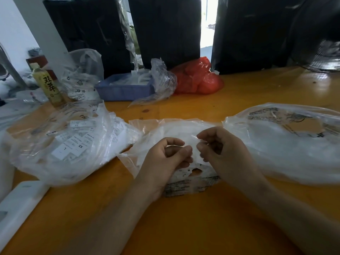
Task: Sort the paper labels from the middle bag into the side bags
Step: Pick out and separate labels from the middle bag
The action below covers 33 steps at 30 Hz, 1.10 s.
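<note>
Three clear plastic bags lie on the orange table [184, 227]. The middle bag [171, 129] holds white paper labels [189, 171], some marked with size letters. My left hand [165, 155] and my right hand [215, 146] sit over it with curled fingers, close together; they seem to pinch a thin white label or the bag's film between them, blurred. The left bag [60, 144] holds several white labels [71, 146] marked L and XX. The right bag [287, 142] looks whitish inside; its contents are unclear.
A blue tray [123, 89] with plastic wrapping, a red plastic bag [198, 78] and a drink bottle [48, 83] stand at the back. A white flat object [20, 205] lies at the front left edge. Black-wrapped bundles [165, 30] line the far side.
</note>
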{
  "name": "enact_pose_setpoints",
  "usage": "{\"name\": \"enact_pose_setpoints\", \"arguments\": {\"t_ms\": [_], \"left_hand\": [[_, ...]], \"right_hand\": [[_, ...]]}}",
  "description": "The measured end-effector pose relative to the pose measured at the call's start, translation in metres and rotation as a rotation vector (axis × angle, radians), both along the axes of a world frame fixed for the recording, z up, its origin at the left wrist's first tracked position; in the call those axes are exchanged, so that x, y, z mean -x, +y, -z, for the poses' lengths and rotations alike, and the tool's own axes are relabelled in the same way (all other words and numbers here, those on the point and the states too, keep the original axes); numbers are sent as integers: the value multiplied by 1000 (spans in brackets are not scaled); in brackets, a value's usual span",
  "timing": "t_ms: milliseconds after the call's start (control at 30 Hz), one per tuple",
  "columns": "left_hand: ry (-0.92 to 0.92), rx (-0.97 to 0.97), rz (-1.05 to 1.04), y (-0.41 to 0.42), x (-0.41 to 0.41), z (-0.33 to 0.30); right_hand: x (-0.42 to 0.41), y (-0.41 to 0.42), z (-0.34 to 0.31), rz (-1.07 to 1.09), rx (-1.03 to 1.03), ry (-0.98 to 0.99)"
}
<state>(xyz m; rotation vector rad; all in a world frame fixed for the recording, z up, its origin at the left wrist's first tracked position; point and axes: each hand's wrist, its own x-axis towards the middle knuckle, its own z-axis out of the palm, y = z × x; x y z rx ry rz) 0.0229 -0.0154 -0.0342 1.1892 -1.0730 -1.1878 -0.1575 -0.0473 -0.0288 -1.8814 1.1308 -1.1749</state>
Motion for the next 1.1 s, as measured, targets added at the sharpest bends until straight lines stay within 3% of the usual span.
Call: {"name": "enact_pose_setpoints", "arguments": {"t_ms": [300, 633, 967, 1033, 1100], "left_hand": [[-49, -10, 75, 2, -1, -1], [305, 22, -24, -3, -5, -3], [258, -16, 28, -1, -2, -3], [293, 2, 6, -2, -3, -6], [374, 13, -2, -4, -5, -8]], "right_hand": [[1, 3, -1, -107, 24, 9], [1, -3, 2, -87, -137, -2], [4, -7, 0, -60, -106, -127], [3, -6, 1, -44, -89, -48], [6, -6, 1, 70, 51, 205]]}}
